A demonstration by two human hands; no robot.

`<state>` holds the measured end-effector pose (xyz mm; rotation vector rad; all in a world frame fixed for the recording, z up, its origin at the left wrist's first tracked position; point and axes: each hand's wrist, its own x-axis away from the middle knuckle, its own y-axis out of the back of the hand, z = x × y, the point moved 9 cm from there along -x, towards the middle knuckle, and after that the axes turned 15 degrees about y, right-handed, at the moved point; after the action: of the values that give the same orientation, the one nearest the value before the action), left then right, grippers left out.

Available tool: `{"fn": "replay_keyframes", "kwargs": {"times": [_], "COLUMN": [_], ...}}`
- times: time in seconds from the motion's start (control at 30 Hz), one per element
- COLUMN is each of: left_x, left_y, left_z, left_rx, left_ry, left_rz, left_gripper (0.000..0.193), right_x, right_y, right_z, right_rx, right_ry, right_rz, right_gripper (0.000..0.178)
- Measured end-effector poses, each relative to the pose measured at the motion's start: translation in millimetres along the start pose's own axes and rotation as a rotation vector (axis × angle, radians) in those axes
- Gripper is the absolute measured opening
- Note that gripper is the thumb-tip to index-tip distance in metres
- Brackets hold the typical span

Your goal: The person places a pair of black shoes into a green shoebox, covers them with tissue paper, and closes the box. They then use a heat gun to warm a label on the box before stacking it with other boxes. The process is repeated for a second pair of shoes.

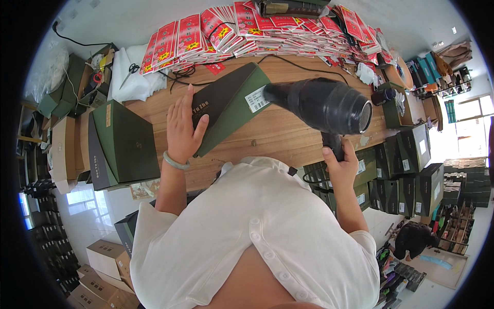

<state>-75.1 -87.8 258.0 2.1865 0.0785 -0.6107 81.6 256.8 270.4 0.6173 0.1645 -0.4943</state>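
A black hair dryer (321, 103) is gripped by its handle in my right hand (343, 162). Its nozzle points left, right up against the white barcode label (257, 100) on a shoe box. That box (234, 110), dark brown with green sides, lies tilted on the wooden table (260, 139). My left hand (182, 129) rests flat on the box's left end, fingers stretched out and thumb apart. Whether the nozzle touches the label I cannot tell. A second green and dark shoe box (123, 144) stands at the table's left edge.
Red printed packets (247, 31) are heaped along the back. A black cable (303, 66) runs across the table behind the dryer. Scissors (129, 74) lie on white sheeting at the back left. Stacked shoe boxes (404, 165) stand at the right; beyond them a person (414, 239) bends down.
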Motion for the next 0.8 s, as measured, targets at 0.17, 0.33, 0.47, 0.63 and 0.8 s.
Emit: {"fn": "replay_keyframes", "kwargs": {"times": [0.17,0.33,0.47,0.63,0.8], "left_x": [0.7,1.2,1.7,1.9,0.6], "left_y": [0.1,1.1,0.6,1.4,1.0], "left_z": [1.2,-0.4,0.1,1.1,3.0], "left_rx": [0.001,0.0,0.003,-0.002,-0.001], "left_ry": [0.012,0.011,0.026,0.016,0.002], "left_rz": [0.005,0.007,0.019,0.008,0.011], "left_gripper": [0.065,0.064,0.064,0.065,0.065], "right_x": [-5.1,-9.1,-10.5,-4.6,11.5], "right_y": [-4.0,-5.0,-8.6,-8.1,-1.9], "right_z": [1.2,12.7,17.0,6.8,-5.7], "right_rx": [-0.018,-0.004,-0.042,-0.059,-0.046], "right_ry": [-0.012,0.104,0.127,0.06,-0.057], "right_rz": [-0.01,-0.054,-0.056,-0.029,-0.011], "right_gripper": [0.04,0.041,0.041,0.038,0.036]}}
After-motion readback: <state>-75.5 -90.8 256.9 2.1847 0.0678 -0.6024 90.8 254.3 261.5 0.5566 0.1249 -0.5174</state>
